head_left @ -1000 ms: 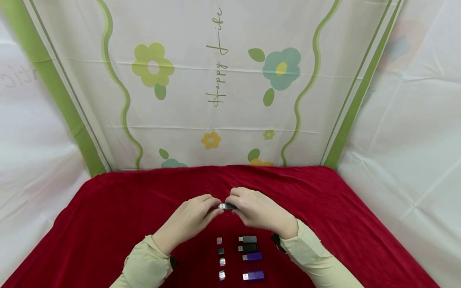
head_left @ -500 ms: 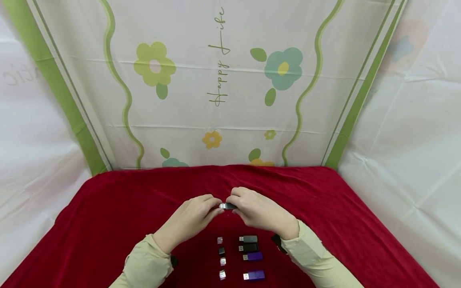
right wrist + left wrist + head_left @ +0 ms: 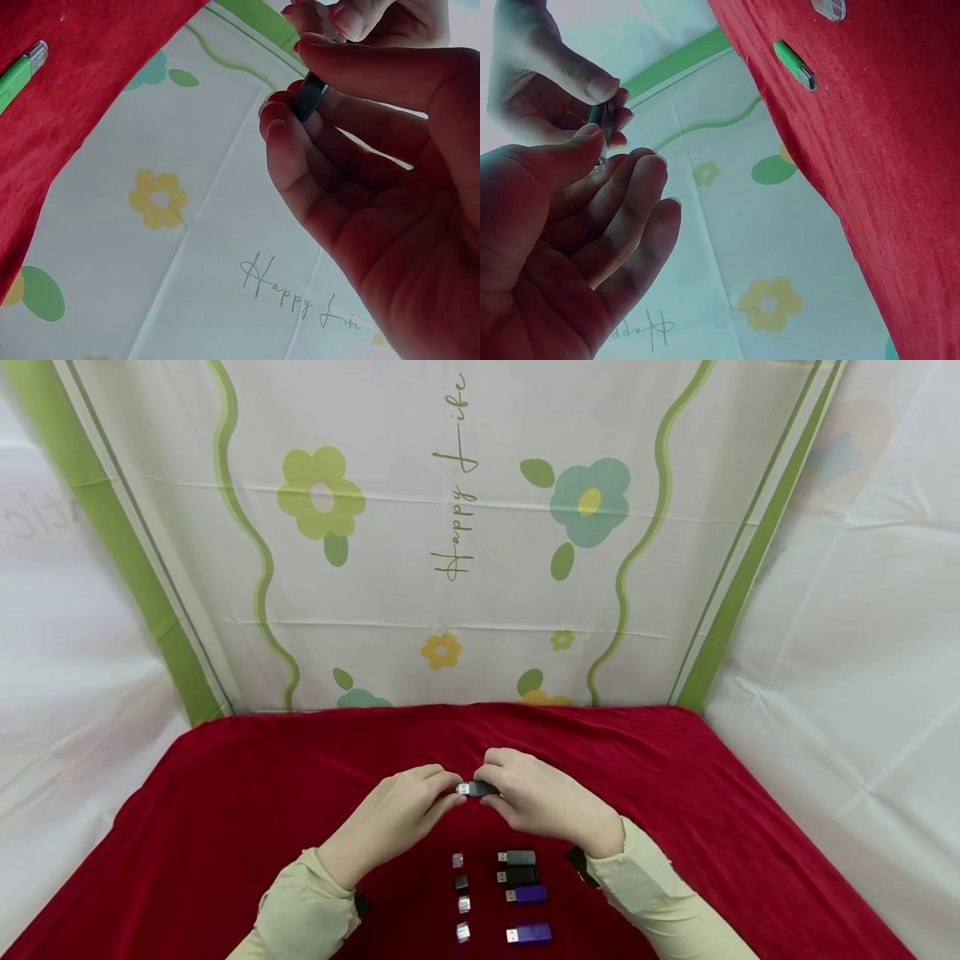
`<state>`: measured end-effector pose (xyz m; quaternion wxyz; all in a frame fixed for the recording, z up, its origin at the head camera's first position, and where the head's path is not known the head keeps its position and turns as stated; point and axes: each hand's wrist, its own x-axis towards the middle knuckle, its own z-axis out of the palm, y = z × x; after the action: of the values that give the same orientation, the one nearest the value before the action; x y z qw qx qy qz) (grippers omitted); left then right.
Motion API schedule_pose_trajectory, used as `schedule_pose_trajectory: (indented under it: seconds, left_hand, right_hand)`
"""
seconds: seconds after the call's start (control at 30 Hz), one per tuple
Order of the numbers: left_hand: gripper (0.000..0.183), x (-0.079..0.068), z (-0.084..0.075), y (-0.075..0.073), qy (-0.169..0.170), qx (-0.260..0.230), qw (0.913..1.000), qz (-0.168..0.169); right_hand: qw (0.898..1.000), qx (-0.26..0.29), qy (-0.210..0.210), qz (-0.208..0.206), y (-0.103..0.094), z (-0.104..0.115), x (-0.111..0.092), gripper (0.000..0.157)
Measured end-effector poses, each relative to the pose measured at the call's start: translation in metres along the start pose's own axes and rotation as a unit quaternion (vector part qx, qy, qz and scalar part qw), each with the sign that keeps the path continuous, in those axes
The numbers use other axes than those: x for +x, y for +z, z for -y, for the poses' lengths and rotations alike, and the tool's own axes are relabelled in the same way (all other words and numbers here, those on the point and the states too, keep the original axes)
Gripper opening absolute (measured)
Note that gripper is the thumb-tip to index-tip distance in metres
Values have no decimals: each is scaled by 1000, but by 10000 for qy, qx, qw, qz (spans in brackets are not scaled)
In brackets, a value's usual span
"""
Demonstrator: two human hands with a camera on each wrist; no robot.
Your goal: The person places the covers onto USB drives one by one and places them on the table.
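My right hand [image 3: 540, 793] pinches the dark body of a USB flash drive [image 3: 480, 788], its metal plug pointing left. My left hand [image 3: 401, 810] meets it from the other side, thumb and index finger pinching a small clear cap [image 3: 600, 167] at the plug end. In the right wrist view the dark body [image 3: 309, 97] shows between thumb and curled fingers. Both hands are over the red cloth, beyond two columns of small parts.
Below the hands lie several loose caps, including a black one [image 3: 461, 882], and several uncapped flash drives: grey [image 3: 519, 858], black [image 3: 519, 877] and purple [image 3: 529, 894]. Both wrist views show a green flash drive [image 3: 791, 60] with a clear cap on the red cloth [image 3: 300, 793].
My right fingers have shifted very slightly right, baring a little more of the dark body. My left hand holds its place.
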<state>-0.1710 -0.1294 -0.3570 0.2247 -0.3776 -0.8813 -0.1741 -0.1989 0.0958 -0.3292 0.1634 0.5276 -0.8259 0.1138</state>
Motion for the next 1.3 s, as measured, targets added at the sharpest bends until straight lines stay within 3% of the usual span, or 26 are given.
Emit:
schedule_pose_trajectory:
  seconds: [0.3, 1.3]
  left_hand:
    - [14, 1, -1, -1, 3, 29, 10000, -36]
    - [11, 0, -3, -1, 125, 18, 9998, 168]
  right_hand:
    - [9993, -183, 320, 77, 0, -1, -2, 14]
    - [9984, -530, 7, 185, 5, -1, -2, 15]
